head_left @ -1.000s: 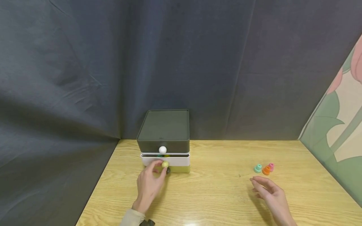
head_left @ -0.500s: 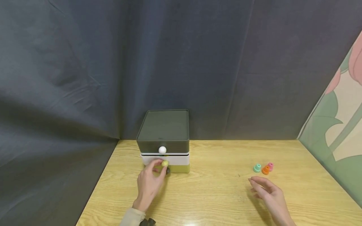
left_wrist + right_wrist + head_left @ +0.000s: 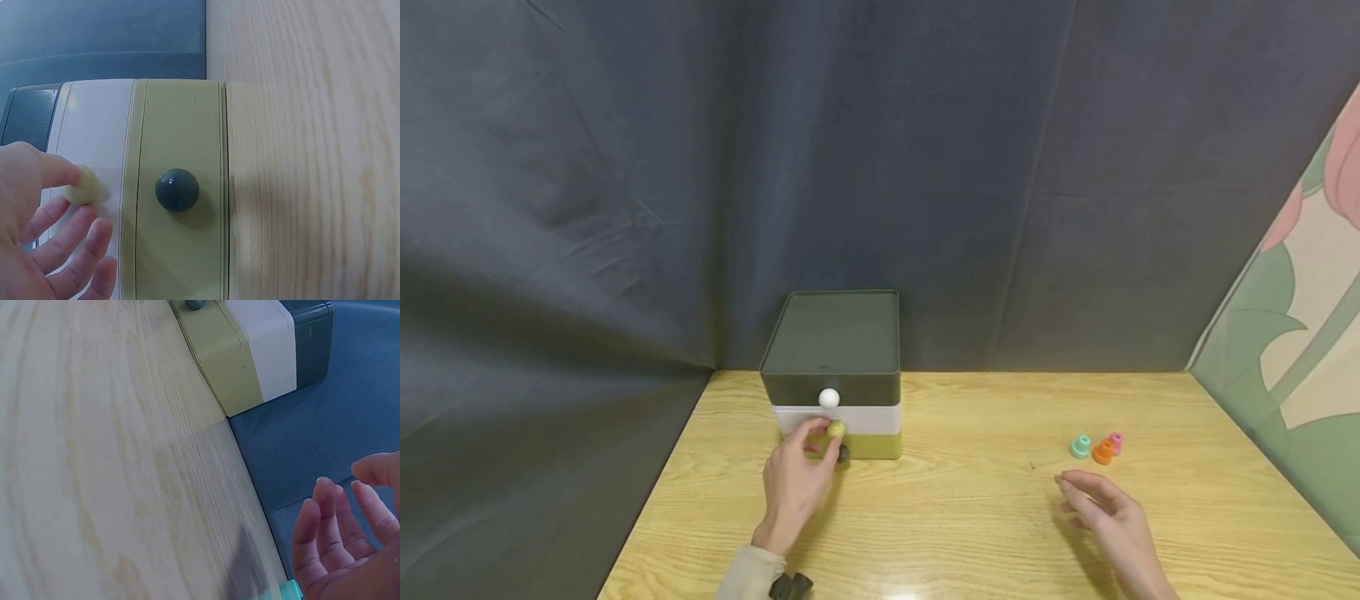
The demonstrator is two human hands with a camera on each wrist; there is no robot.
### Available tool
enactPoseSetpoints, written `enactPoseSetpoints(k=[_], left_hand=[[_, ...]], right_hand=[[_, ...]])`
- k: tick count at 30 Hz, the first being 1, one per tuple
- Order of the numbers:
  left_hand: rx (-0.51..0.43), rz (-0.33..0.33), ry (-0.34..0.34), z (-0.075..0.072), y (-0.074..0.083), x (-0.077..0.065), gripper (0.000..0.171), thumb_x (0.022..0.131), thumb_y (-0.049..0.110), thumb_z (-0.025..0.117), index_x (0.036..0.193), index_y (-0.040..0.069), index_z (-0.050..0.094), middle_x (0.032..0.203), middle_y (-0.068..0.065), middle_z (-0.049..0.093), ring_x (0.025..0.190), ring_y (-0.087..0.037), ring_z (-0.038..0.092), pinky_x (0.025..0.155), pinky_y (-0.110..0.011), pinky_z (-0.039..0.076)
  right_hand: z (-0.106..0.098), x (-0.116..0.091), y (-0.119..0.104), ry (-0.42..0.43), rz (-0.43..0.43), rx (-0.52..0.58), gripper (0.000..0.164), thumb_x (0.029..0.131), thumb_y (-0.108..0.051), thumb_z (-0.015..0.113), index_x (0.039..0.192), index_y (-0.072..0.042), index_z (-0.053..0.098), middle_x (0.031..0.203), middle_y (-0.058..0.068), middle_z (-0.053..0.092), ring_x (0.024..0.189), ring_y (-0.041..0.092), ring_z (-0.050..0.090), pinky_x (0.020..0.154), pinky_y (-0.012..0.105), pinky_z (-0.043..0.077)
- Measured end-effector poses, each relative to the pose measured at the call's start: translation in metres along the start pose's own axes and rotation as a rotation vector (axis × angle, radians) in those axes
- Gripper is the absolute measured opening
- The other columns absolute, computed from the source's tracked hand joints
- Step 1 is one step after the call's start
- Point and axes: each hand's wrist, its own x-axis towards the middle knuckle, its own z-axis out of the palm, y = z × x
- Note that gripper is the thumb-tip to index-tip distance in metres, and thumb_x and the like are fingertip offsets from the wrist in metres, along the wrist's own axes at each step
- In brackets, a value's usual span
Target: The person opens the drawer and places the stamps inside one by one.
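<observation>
A small chest with three stacked drawers (image 3: 831, 333) stands on the table, dark green on top, white in the middle, olive at the bottom. My left hand (image 3: 793, 483) pinches the pale yellow knob (image 3: 86, 185) of the white drawer (image 3: 880, 419) between thumb and fingers. That drawer's front sits flush with the others. Below it, the olive drawer (image 3: 181, 119) carries a dark knob (image 3: 177, 190). My right hand (image 3: 1108, 517) hovers with loosely bent fingers and nothing in them, just in front of three small cups: mint (image 3: 1080, 447), orange (image 3: 1102, 452) and pink (image 3: 1116, 442).
The top drawer has a white knob (image 3: 829, 398). A dark curtain (image 3: 962, 208) hangs behind and to the left of the wooden table (image 3: 970, 517). On the right rises a panel with a floral print (image 3: 1315, 350).
The white drawer has slid back into the chest, and its gap and the coloured things inside are out of sight. My left hand moved slightly forward with the knob; my right hand stayed nearly still.
</observation>
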Motion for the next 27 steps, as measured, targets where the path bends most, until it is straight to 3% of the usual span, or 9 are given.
enactPoseSetpoints(k=[13, 22, 27], left_hand=[[0.004, -0.019, -0.024, 0.000, -0.002, 0.002, 0.025, 0.091, 0.032, 0.084, 0.113, 0.022, 0.078, 0.103, 0.007, 0.082, 0.079, -0.011, 0.074, 0.068, -0.034, 0.054], [0.096, -0.067, -0.168, 0.002, -0.013, -0.007, 0.022, 0.092, 0.038, 0.082, 0.106, 0.022, 0.077, 0.098, 0.008, 0.081, 0.079, -0.011, 0.071, 0.061, -0.031, 0.050], [0.118, -0.080, -0.205, 0.007, -0.017, -0.009, 0.021, 0.090, 0.036, 0.084, 0.105, 0.022, 0.077, 0.098, 0.009, 0.082, 0.076, -0.008, 0.069, 0.062, -0.032, 0.049]], right_hand=[[-0.002, 0.003, 0.000, 0.003, 0.010, -0.003, 0.053, 0.104, -0.045, 0.069, 0.139, -0.006, 0.064, 0.106, -0.035, 0.067, 0.096, 0.002, 0.069, 0.082, 0.025, 0.061], [-0.003, 0.001, 0.002, -0.012, 0.013, 0.000, 0.053, 0.105, -0.043, 0.067, 0.140, -0.004, 0.061, 0.106, -0.036, 0.068, 0.096, 0.002, 0.068, 0.082, 0.025, 0.060], [-0.002, 0.001, 0.003, -0.010, 0.019, 0.006, 0.050, 0.104, -0.043, 0.068, 0.138, -0.006, 0.064, 0.107, -0.037, 0.068, 0.097, 0.003, 0.069, 0.082, 0.025, 0.060]])
